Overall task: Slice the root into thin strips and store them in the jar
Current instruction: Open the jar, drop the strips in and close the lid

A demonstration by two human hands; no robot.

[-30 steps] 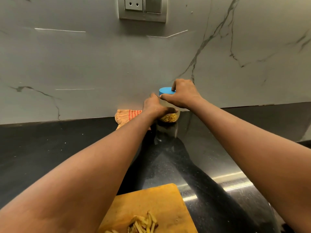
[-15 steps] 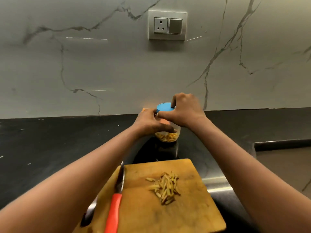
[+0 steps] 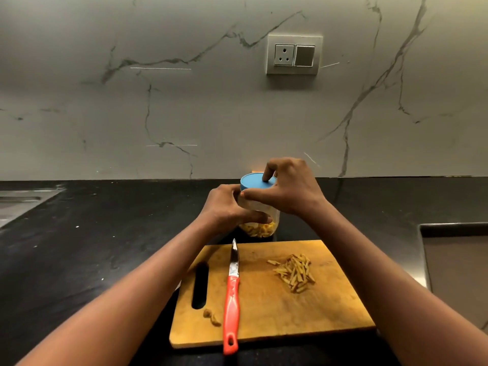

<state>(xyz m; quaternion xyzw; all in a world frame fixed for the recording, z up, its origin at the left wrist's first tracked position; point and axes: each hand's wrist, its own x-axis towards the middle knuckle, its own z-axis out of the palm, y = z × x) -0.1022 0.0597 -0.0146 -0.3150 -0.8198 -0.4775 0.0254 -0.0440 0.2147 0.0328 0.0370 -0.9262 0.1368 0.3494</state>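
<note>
We see a rectangular tan wooden cutting board [image 3: 277, 313], its face matt, the grain faint and rubbed darker in patches. The red-handled kitchen knife [image 3: 232, 299] has a handle of what looks like glossy moulded plastic, and a narrow blade of bright metal that catches the light. The pale yellow root strips [image 3: 294, 272] look dry and matt. The clear round plastic jar [image 3: 264, 206] is smooth and slightly cloudy. Its round blue plastic lid [image 3: 252, 182] is smooth with a soft sheen. The black stone countertop [image 3: 79, 247] is polished and reflective, flecked with pale specks. The grey veined marble wall [image 3: 184, 114] is smooth and satin. The white switch plate [image 3: 294, 54] looks like glossy plastic.
</note>
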